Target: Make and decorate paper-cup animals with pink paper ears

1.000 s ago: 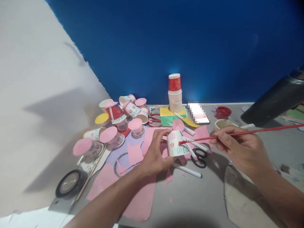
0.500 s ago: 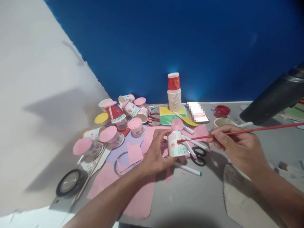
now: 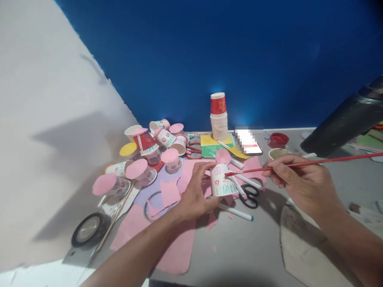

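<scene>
Brush tip [image 3: 226, 174] higher; table [image 3: 254, 247] cluttered

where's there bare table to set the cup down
Bare grey table lies in front of the marker, between the pink paper and the right forearm. It is crowded around the scissors and the decorated cups.

From where my left hand [image 3: 196, 191] grips the paper cup [image 3: 220, 180], I see bare grey table [image 3: 248, 247] toward me, open for a pass. Just right of the grip, scissors [image 3: 250, 196] and markers [image 3: 236, 213] lie in the way, under the red brush [image 3: 302, 164] my right hand [image 3: 302, 185] holds. Left of the grip, a heap of decorated cups [image 3: 149, 153] blocks the route; behind it stands a cup stack [image 3: 219, 116].
</scene>
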Demonstrator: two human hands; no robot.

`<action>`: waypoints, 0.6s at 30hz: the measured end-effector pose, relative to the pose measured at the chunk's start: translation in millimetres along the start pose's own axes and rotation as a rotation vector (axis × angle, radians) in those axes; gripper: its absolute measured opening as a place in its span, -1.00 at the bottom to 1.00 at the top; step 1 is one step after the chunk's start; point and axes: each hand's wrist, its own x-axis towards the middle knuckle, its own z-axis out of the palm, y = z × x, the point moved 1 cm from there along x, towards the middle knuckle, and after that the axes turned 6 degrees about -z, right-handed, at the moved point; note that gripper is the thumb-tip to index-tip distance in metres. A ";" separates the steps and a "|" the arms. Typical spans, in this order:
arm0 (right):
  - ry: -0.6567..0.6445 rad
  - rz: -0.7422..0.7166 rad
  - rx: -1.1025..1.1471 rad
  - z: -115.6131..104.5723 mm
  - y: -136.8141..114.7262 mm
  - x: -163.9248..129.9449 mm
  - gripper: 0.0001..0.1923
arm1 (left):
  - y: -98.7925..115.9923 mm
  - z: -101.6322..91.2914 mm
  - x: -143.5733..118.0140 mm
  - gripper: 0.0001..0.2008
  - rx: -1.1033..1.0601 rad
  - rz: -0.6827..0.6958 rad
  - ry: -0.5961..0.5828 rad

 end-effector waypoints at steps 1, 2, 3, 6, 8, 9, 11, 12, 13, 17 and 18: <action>0.001 0.003 -0.003 0.0 0.1 0.3 -0.72 | -0.1 0.0 0.0 -0.27 -0.003 0.004 0.000; 0.001 0.008 -0.014 0.1 0.2 0.5 -0.72 | -0.2 0.2 0.1 -0.27 -0.005 0.002 -0.001; 0.000 0.014 -0.023 0.3 0.4 0.8 -0.72 | -0.6 0.4 0.1 -0.27 -0.007 -0.001 -0.002; -0.001 0.025 -0.010 1.0 0.7 1.3 -0.70 | -2.1 0.9 0.4 -0.28 -0.019 -0.010 -0.006; -0.002 0.023 0.008 0.8 0.6 1.4 -0.70 | -3.0 1.2 0.4 -0.28 -0.024 -0.011 -0.009; -0.001 0.021 -0.003 0.6 0.5 1.4 -0.71 | -3.2 1.2 0.4 -0.28 -0.024 -0.011 -0.010; 0.004 0.016 -0.057 -0.4 0.2 1.3 -0.71 | -3.4 1.2 0.4 -0.29 -0.023 -0.013 -0.009; 0.004 0.012 -0.074 -0.9 0.1 1.2 -0.71 | -3.4 1.1 0.5 -0.29 -0.026 -0.015 -0.007; 0.003 0.009 -0.077 -1.5 0.0 1.2 -0.70 | -3.3 1.0 0.6 -0.29 -0.032 -0.016 -0.006; 0.013 0.016 -0.037 -3.1 0.8 0.9 -0.70 | -3.2 0.8 0.9 -0.28 -0.075 -0.022 -0.006; 0.012 0.021 -0.031 -3.1 0.9 0.8 -0.71 | -3.2 0.8 1.0 -0.28 -0.086 -0.024 -0.006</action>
